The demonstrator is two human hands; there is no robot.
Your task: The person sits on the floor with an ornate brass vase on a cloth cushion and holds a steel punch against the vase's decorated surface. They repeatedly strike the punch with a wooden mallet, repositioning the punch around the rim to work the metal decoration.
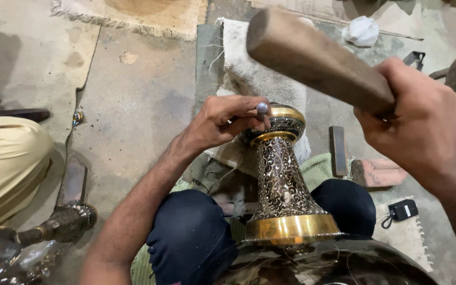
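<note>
Brass and blackened metal fill the middle of my view: an engraved vase (283,179) lies across my lap, its gold-banded neck pointing away from me and its wide dark body at the bottom edge of the picture. My left hand (222,124) is curled against the vase's rim, fingers pinching a small steel punch (261,109) whose rounded top sticks up just above the knuckles. My right hand (420,129) is wrapped tight around a thick wooden mallet handle (312,58), held up above the vase and slanting toward the top of the frame. Beneath me is a bare concrete floor (133,105) with a green cloth (317,169) under my knees. A small black device (403,210) lies on the floor near my right knee. At the left edge sits another person's tan-clad leg (6,163), with a second ornate metal piece (54,227) beside it.
</note>
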